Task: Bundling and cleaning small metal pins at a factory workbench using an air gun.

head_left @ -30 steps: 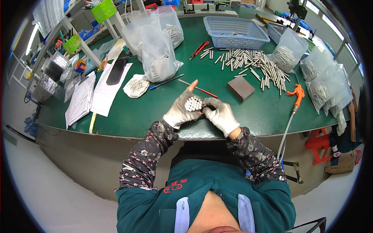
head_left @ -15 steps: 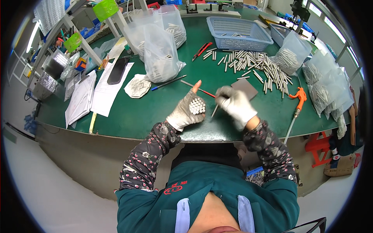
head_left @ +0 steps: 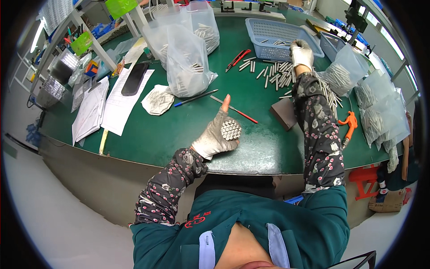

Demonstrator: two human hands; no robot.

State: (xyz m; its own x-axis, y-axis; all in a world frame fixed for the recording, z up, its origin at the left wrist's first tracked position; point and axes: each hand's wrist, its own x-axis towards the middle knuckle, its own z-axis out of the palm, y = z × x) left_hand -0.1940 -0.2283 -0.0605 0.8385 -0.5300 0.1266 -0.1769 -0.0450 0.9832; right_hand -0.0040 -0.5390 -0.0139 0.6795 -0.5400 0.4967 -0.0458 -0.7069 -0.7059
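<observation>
My left hand [head_left: 214, 136], in a pale work glove with bare fingertips, is wrapped round a bundle of metal pins [head_left: 231, 129]. Their round ends face up and the thumb points away from me. My right hand [head_left: 302, 54], also gloved, reaches far forward to the near rim of a blue plastic basket [head_left: 280, 53]. Its fingers are curled down at the rim, and what they hold, if anything, is hidden. Several metal pins lie inside the basket. Below the right wrist spreads a heap of loose metal pins [head_left: 282, 76], partly covered by my sleeve.
A red-handled thin tool [head_left: 244, 116], a dark block [head_left: 284, 113] and a red cutter [head_left: 237, 60] lie on the green table [head_left: 255, 152]. Bags of pins [head_left: 186, 67] stand left and right. An orange air gun [head_left: 349, 124], a phone [head_left: 135, 79] and papers [head_left: 92, 107] lie farther out.
My right hand has moved forward and right, from beside the left hand with a pin to the basket. My left hand stays with its bundle. The dark block shows from a different angle.
</observation>
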